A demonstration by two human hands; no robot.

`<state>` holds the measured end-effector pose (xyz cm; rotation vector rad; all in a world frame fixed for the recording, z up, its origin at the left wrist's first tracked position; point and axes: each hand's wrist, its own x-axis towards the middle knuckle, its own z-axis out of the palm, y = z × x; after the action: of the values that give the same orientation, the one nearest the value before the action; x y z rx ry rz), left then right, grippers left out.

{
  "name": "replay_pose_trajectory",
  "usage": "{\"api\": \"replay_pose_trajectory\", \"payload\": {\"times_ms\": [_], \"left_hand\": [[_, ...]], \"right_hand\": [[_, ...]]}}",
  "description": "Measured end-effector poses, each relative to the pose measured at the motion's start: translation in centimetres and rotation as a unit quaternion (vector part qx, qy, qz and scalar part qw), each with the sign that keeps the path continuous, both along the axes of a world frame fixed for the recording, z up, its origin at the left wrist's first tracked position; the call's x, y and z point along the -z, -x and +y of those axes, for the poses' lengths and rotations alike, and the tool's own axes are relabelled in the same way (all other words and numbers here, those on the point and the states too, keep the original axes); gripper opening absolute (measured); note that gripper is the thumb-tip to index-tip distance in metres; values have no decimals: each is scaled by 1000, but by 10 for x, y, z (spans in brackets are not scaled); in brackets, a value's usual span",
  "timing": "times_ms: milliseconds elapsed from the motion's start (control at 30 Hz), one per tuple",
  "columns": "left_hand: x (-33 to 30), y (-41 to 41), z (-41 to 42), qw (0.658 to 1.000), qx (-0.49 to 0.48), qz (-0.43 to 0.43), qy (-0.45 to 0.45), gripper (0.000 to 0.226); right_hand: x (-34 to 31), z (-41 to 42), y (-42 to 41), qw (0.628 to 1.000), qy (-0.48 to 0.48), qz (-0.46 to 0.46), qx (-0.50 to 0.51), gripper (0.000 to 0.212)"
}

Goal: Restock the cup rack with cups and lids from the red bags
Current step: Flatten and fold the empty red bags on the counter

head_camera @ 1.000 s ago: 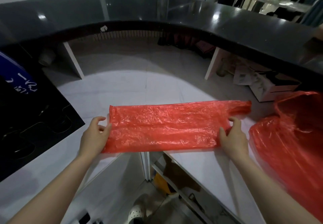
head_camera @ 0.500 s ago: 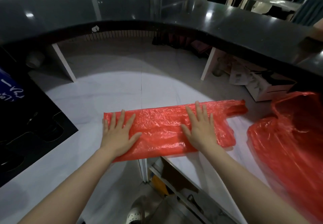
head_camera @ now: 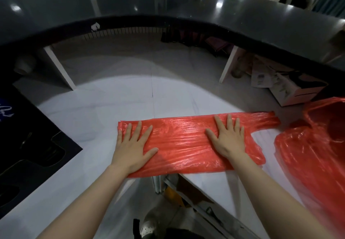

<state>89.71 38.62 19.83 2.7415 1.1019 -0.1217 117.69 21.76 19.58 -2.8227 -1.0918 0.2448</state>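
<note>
Both your palms are flat on the empty red bag (head_camera: 183, 145).
Left hand (head_camera: 131, 146) and right hand (head_camera: 228, 138) press it, fingers straight, gripping nothing. Bag lies on the white counter (head_camera: 112, 108); second red bag (head_camera: 313, 152) just right of it.

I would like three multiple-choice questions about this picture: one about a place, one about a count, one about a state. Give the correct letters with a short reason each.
1. Where does the flat red bag lie?
A. on the white counter
B. on the floor
C. on the dark upper counter

2. How many red bags are visible?
A. one
B. two
C. four

3. How are the hands on the flat red bag?
A. both curled into fists
B. both flat, fingers straight
C. one lifted away

Answers:
1 A, it is spread on the white surface.
2 B, a second, fuller red bag sits at the right.
3 B, left hand and right hand press it palm down.
</note>
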Motion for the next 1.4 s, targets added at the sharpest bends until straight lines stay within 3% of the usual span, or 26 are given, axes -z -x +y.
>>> {"api": "replay_pose_trajectory", "payload": {"times_ms": [200,400,900,1100,1400], "left_hand": [[1,-16,25,1000,12,-6,-15,81],[-1,-23,29,1000,3,8,-22,81],[-3,-28,12,996,-84,23,-14,82],[-1,-17,4,995,-97,21,-12,88],[3,12,-12,986,-161,12,28,88]], "right_hand": [[-2,5,-24,1000,-3,3,-19,79],[-3,-12,-72,995,2,13,103,78],[-10,29,-106,999,16,23,29,79],[-26,10,-53,994,-22,-88,-60,77],[-25,-18,131,956,-61,-49,-283,83]]}}
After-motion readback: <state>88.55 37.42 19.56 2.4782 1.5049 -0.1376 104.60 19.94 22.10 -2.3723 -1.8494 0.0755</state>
